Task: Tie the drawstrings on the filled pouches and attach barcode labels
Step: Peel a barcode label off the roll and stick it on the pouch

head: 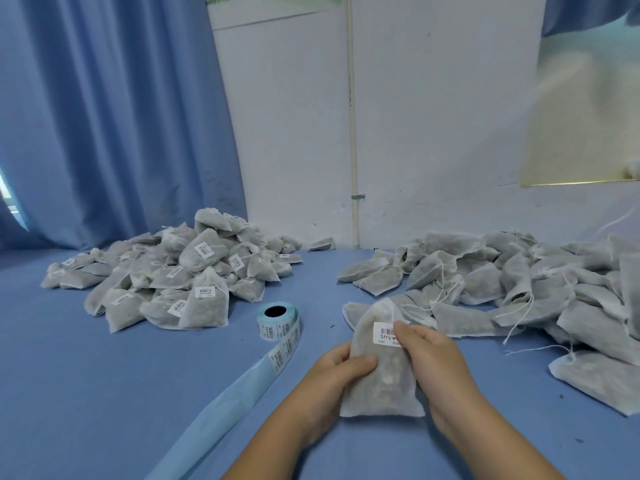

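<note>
The work looks roughly half done. The left pile point(166, 271) is pouches with cinched necks, many with a white barcode label showing, so I take these as finished. The right pile point(519, 289) is about as large; its pouches show no labels, and loose strings trail from several, so they seem still to need tying and labelling. Between the piles a label roll point(277, 322) stands on the blue bench point(104, 393), its backing strip running towards the person. The current pouch point(381, 375) is held above the bench, near the person and just in front of the right pile. The left hand point(341, 367) grips its left edge, thumb across the front. The right hand point(429, 355) grips the right edge, its thumb pressing on a label point(382, 332) stuck on the upper face. This one seems nearly complete. Its long axis runs away from the person, gathered neck at the far end and flat bottom seam nearest.
</note>
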A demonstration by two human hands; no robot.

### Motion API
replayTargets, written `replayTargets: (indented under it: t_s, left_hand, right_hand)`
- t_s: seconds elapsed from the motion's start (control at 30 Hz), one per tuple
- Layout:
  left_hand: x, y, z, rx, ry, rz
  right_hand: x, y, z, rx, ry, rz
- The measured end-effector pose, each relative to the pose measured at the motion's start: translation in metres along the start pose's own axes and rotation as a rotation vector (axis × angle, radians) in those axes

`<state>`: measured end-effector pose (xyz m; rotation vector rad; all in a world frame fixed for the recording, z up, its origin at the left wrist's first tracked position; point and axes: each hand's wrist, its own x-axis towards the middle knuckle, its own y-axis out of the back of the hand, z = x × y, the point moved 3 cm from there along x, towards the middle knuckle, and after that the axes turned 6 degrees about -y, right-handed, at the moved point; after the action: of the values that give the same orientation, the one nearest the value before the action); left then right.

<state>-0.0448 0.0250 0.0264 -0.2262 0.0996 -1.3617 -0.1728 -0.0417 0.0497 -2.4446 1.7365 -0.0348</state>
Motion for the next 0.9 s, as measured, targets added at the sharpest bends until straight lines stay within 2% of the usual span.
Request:
replayTargets:
  t_s: [0.07, 0.23, 0.37, 0.43, 0.57, 0.7, 0.9]
  left_hand:
    - [-0.005, 0.006, 0.005, 0.057, 0.03, -0.029]
    - [-0.018, 0.042, 0.032, 0.286, 0.096, -0.069]
    - [-0.034, 0.091, 0.066, 0.364, 0.07, 0.027]
    - [-0.044, 0.116, 0.078, 0.317, 0.016, 0.136]
    - [-0.059, 0.176, 0.075, 0.252, -0.047, 0.472]
    - [-0.076, 0.239, 0.064, 0.265, -0.032, 0.766]
    - [-0.085, 0.312, 0.071, 0.306, 0.022, 1.028]
  right_hand:
    - [0.002, 0.001, -0.002, 0.005, -0.003, -0.002]
    - [0.002, -0.025, 0.001, 0.081, -0.085, -0.128]
    - [-0.005, -0.076, 0.001, 0.086, -0.125, -0.306]
    - [-0.008, -0.103, 0.002, 0.037, -0.125, -0.359]
    - [-0.008, -0.152, 0.008, 0.011, -0.143, -0.382]
    - [-0.011, -0.188, 0.02, 0.016, -0.142, -0.423]
    - [-0.011, -0.182, 0.028, -0.102, 0.169, -0.289]
